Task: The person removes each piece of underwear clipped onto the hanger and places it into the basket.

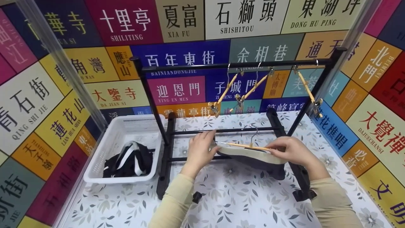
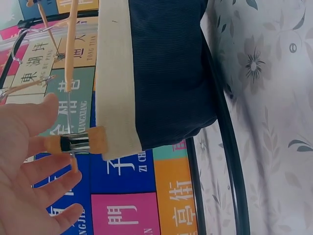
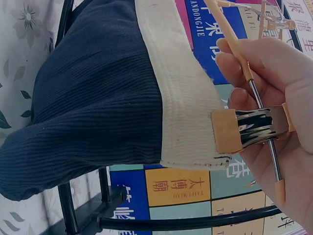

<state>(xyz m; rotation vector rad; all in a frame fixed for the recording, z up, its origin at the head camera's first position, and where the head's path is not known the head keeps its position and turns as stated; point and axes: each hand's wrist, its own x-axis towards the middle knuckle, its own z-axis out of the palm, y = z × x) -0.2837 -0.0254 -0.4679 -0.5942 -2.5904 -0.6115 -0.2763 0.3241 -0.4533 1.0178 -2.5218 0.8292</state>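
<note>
A navy ribbed garment [image 3: 98,93] with a cream waistband [image 1: 253,154] hangs below a clip hanger [image 1: 243,145] with an orange bar. One metal clip [image 2: 77,143] with orange pads sits at the waistband's end near my left hand [image 1: 201,148]. That hand has its fingers spread, with the index finger touching the clip and the thumb apart from it. At the opposite end, another clip [image 3: 252,128] meets the waistband. My right hand [image 1: 292,152] grips the hanger's bar beside this clip, fingers curled around it. The hanger's hook [image 1: 253,131] points up, off the rail.
A black rack [image 1: 196,67] stands ahead, with several similar clip hangers [image 1: 253,87] dangling from its top rail. To the left, a white basket [image 1: 121,180] contains black-and-white cloth [image 1: 134,160]. Panels with printed signs enclose the floral-patterned surface [image 1: 234,196].
</note>
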